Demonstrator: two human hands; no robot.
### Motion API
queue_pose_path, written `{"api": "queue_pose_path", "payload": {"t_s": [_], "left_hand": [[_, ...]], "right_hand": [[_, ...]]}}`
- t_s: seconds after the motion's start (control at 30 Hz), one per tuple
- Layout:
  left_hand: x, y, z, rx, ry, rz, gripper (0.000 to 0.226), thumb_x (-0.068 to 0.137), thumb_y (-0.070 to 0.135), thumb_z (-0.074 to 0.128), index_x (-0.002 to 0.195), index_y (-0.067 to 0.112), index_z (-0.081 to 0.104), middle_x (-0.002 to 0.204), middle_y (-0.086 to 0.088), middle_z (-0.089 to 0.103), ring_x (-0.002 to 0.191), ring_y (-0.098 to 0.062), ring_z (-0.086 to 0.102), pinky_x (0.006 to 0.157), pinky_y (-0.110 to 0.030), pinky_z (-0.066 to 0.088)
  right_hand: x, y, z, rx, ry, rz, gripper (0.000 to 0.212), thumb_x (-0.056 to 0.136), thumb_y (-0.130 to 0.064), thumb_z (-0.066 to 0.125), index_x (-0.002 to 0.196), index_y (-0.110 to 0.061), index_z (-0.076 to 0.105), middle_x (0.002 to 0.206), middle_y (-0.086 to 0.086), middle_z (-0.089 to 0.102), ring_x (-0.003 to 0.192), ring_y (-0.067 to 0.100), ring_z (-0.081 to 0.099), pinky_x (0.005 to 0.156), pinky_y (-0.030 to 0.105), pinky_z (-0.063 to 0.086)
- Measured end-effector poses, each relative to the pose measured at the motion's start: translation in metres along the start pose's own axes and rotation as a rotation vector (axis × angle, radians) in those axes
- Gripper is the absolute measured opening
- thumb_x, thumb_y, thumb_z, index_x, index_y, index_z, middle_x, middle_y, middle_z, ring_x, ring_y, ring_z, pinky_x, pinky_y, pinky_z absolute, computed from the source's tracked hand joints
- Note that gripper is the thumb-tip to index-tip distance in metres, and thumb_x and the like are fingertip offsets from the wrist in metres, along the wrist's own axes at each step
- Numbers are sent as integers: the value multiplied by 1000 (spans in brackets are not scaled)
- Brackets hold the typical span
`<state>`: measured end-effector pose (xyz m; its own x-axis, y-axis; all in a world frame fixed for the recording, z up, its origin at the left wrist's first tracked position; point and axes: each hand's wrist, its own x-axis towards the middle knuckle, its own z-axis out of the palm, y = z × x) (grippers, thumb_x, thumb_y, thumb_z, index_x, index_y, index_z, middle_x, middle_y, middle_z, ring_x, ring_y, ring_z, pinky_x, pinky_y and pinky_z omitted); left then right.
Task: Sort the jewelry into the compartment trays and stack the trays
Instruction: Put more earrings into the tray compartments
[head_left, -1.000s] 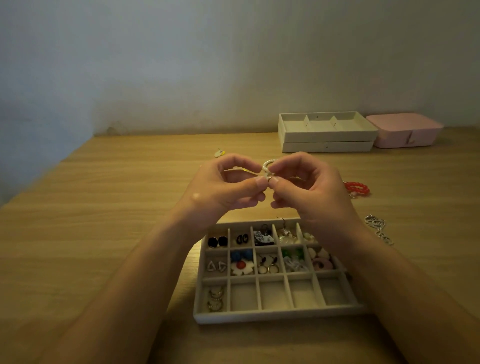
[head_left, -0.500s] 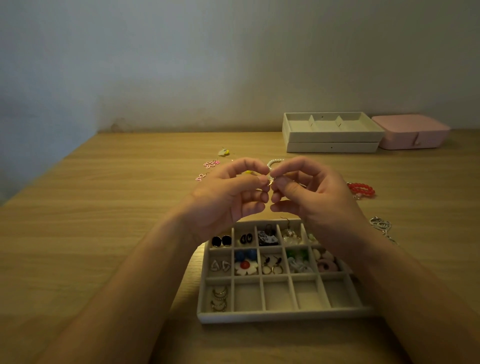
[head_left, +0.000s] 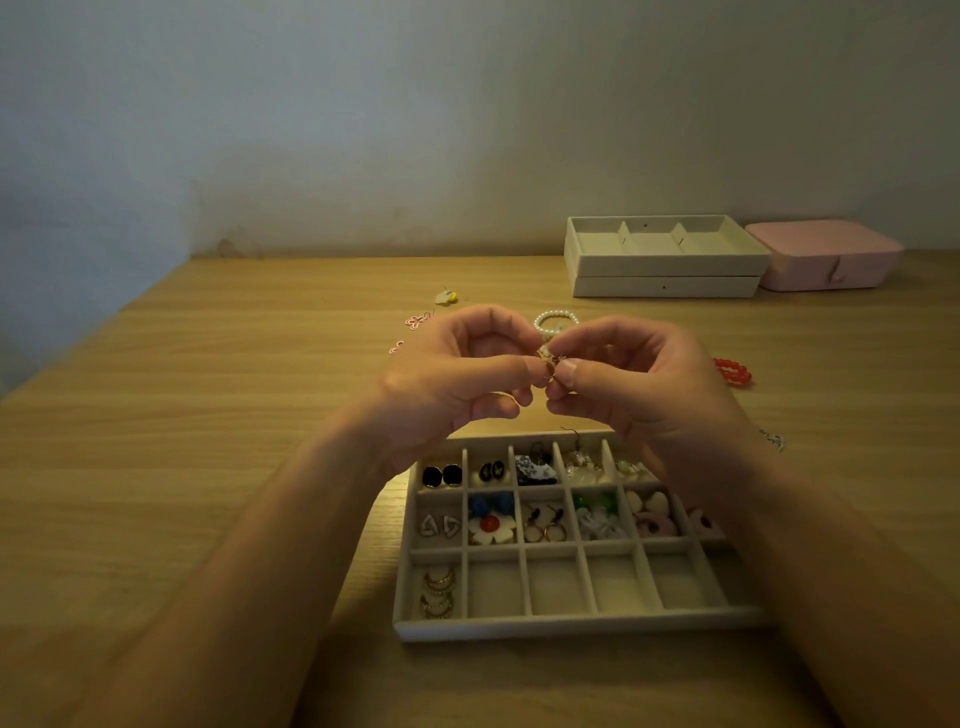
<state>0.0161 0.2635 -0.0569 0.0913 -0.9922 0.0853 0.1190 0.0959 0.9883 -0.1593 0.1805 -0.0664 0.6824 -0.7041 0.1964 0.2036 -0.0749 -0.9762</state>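
1. Both forearms reach in from the bottom corners of the frame and meet at its centre, raised above the bench (head_left: 208, 415).
2. The left hand (head_left: 457, 384) is curled, thumb lying level towards the right. Its thumb and forefinger tips pinch a small jewelry piece (head_left: 549, 359).
3. The right hand (head_left: 634, 384) mirrors it, and its fingers (head_left: 571, 373) pinch the same piece from the other side. The remaining fingers of both hands are bent under, and the two hands' fingertips nearly touch.
4. The small jewelry piece is held in the air between the two hands, above the far edge of the compartment tray (head_left: 571, 626). It is too small to make out clearly.
5. The compartment tray lies on the bench in the lower centre of the frame. Earrings fill its top and middle rows, and gold hoops (head_left: 439, 592) sit in the bottom-left compartment. The right forearm covers the tray's right edge.
6. A pearl bracelet (head_left: 555, 318) lies on the bench just behind the hands, and a red bead bracelet (head_left: 732, 371) lies to the right of the right hand.
7. Two stacked trays (head_left: 665, 286) stand at the upper right against the wall, with a pink box (head_left: 826, 260) beside them.
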Motion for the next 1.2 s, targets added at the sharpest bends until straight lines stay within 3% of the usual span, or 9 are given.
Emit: {"api": "queue_pose_path", "payload": {"t_s": [0.2,0.47,0.63,0.73,0.87,0.97,1.07,1.2], "left_hand": [[-2,3,-7,89,-27,-5,27,74,2,79,97,8,66,79,-11,69,65,-19,63,58,-22,55],[-10,15,-11,246,-56,4,36,64,17,83,96,11,67,83,-12,69,68,-20,65,60,-25,55],[-17,26,-7,438,-63,-32,22,76,9,79,94,11,67,84,-11,69,72,-23,66,63,-28,56],[-26,28,-3,514,22,-43,21,82,-3,75,93,10,63,85,-10,67,73,-20,66,65,-31,56],[-48,23,10,469,157,-17,22,85,-7,68,96,9,60,84,-3,66,72,-17,69,60,-30,59],[-62,20,13,401,234,-14,22,85,-6,69,99,10,62,85,-4,70,75,-17,70,65,-31,61],[-73,21,14,403,259,-21,22,84,-4,72,100,10,64,89,-7,73,77,-20,72,72,-35,62],[-81,23,19,367,259,-33,22,83,-5,74,99,6,65,87,-11,74,75,-20,72,67,-26,58]], "right_hand": [[0,-2,-2,-15,-69,17,18,80,-13,69,97,-10,76,90,16,75,81,27,74,72,32,61],[-3,-6,-1,81,-155,56,17,77,-9,70,93,-7,76,87,17,74,79,27,73,72,32,60],[-8,-10,5,-21,-146,92,16,81,-5,72,97,-2,73,86,15,74,79,26,74,71,32,61],[-10,-9,12,-44,-138,171,12,86,5,71,96,-2,71,87,15,74,78,27,73,71,33,61],[-18,-11,24,-33,-169,244,12,85,4,72,94,-2,69,88,16,76,77,26,74,68,31,61],[-23,-12,29,-49,-197,254,11,84,4,73,94,-1,69,83,15,75,73,24,73,66,30,61],[-27,-14,29,-90,-231,277,9,84,3,75,90,-2,72,83,15,75,72,23,73,63,28,60],[-28,-15,24,-226,-320,304,6,89,-3,71,94,-4,72,90,15,78,75,24,75,67,32,63]]}}
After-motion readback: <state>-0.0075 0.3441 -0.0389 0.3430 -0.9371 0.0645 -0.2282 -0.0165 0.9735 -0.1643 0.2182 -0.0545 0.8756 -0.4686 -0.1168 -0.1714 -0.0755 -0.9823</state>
